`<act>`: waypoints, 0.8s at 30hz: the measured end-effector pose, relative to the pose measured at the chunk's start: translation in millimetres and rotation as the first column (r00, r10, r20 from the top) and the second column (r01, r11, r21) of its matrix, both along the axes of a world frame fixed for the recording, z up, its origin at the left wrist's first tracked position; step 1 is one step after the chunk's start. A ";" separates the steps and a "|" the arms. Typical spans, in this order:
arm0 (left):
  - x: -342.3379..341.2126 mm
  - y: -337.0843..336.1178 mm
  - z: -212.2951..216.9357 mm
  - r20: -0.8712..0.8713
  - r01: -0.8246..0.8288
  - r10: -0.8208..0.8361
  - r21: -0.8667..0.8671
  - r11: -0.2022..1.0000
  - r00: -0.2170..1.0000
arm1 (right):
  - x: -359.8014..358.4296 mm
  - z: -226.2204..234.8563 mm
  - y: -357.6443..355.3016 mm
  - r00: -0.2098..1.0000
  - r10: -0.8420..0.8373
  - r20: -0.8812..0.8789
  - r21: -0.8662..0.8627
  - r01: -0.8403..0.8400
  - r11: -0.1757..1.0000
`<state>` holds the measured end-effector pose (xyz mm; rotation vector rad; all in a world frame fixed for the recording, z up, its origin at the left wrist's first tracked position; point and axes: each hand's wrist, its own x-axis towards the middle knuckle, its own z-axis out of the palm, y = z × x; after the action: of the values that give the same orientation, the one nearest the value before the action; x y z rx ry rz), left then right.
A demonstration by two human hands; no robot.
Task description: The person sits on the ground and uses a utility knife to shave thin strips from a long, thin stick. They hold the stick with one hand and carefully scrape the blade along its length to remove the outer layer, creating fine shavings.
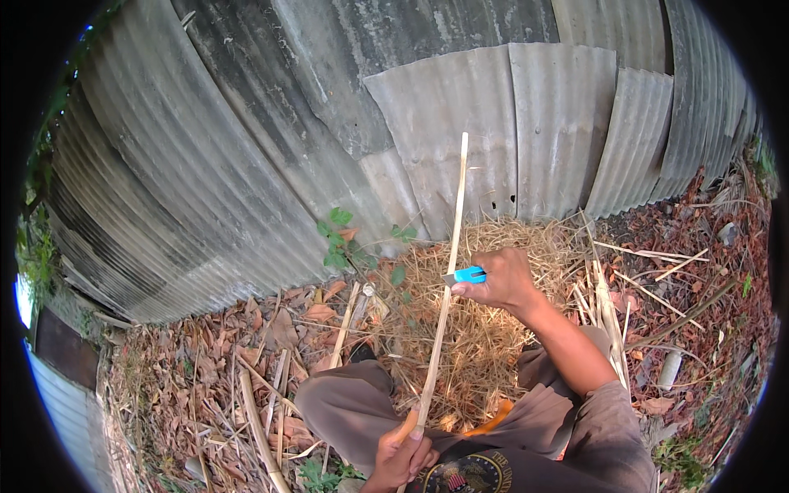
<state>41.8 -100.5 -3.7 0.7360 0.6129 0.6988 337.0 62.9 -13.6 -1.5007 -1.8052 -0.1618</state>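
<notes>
A long, pale strip of split wood or bamboo point(441, 333) rises from my lap and tilts away toward the metal wall. Its near end is gripped by my left hand point(402, 452), with the thumb laid along the strip. In my right hand point(503, 279) is a blue utility knife point(470, 275), held closed in the fist. The knife's short blade meets the strip around its middle. Under and beyond the strip lies a heap of thin, straw-coloured shavings point(485, 345), between my bent knees.
A fence of overlapping corrugated metal sheets point(460, 99) stands in front. Dry leaves point(238, 329) cover the ground at left. Several split sticks point(604, 304) lie at right, near a pale cylinder point(670, 370). A green plant point(337, 238) grows by the fence.
</notes>
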 end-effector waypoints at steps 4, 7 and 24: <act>-5.4 -22.2 -3.3 -0.162 0.007 0.004 0.068 0.998 0.987 | 30.8 -3.5 16.2 0.993 -0.102 -0.055 0.057 0.105 0.993; -19.0 -46.8 -31.3 -0.385 -0.077 0.046 -0.066 0.995 0.922 | 64.0 -6.1 26.4 0.965 -0.226 -0.132 0.036 0.233 0.972; -43.8 -44.4 -11.2 -0.236 -0.143 0.133 -0.028 0.989 0.963 | 68.5 6.9 14.9 0.890 -0.277 -0.361 -0.238 0.199 0.951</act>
<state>-2.0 -144.9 -15.0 0.7446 0.8995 0.7299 405.5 77.8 -6.6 -1.7499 -1.3427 0.1924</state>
